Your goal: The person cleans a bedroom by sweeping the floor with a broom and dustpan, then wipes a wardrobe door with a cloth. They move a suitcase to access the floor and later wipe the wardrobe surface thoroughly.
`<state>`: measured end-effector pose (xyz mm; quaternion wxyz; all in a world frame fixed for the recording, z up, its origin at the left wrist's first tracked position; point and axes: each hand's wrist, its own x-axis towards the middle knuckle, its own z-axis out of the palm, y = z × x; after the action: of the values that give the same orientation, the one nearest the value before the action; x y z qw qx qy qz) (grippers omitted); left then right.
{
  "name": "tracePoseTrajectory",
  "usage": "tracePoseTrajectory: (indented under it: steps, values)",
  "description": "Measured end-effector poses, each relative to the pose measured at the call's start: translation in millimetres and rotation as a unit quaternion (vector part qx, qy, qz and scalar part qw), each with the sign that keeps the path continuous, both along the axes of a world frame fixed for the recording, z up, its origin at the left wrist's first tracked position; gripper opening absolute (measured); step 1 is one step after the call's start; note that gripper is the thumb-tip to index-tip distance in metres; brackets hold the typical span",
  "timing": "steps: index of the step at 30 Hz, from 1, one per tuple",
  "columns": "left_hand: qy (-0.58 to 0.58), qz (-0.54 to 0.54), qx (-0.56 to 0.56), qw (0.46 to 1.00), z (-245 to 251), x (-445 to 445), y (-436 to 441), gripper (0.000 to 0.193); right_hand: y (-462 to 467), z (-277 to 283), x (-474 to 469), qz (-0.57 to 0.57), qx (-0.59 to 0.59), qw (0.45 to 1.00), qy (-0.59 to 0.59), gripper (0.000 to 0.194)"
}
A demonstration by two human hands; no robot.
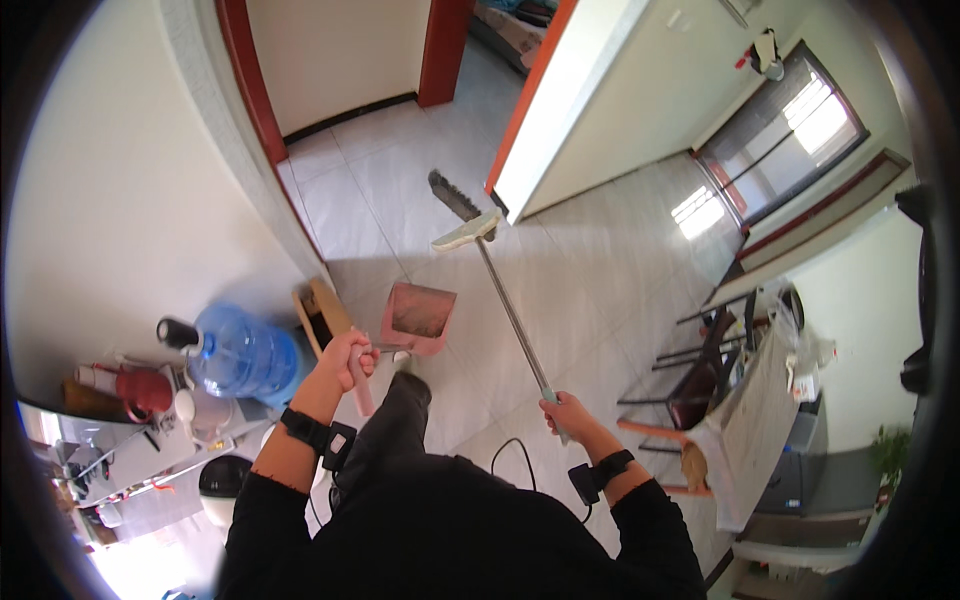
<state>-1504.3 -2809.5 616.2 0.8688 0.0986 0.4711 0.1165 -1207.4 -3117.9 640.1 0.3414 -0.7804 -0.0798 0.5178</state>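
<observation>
My left hand (355, 361) grips the pink handle of a dustpan (442, 321). Its pink pan is on or just above the tiled floor before me, with a grey-brown layer inside that I cannot make out. In my right hand (567, 416) is the handle end of a broom (512, 315) with a metal pole. The broom reaches away from me, its pale head (466, 231) beyond the dustpan and towards the wall corner. Dark bristles (452, 196) spread from the head over the floor.
A large blue water bottle (244, 351) with a black-topped pump stands at left, beside a cardboard box (324, 311). A wall end with red-brown trim (517, 127) juts out ahead. Dark chairs (694, 379) and a covered table (754, 420) are at right. A black-lidded bin (223, 480) is lower left.
</observation>
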Motion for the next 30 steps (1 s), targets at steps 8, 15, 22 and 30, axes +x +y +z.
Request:
tracePoseTrajectory:
  steps: [8,15,22,30]
  values:
    - [0.041,0.042,0.032,0.998,-27.1,116.8,229.7,0.013,276.8,-16.4,127.9,-0.025,0.054,0.987,0.152,0.016]
    - [0.053,0.039,0.05,0.997,-16.9,208.4,400.3,0.015,488.3,20.4,241.6,-0.068,0.107,0.971,0.201,0.014]
    - [0.089,0.045,0.035,0.994,-19.6,325.0,583.1,0.012,673.9,-13.4,347.3,-0.081,0.139,0.972,0.169,0.018]
    - [0.085,-0.058,0.055,0.993,7.6,476.7,774.5,0.01,899.7,-29.7,502.8,-0.292,0.2,0.816,0.457,0.024]
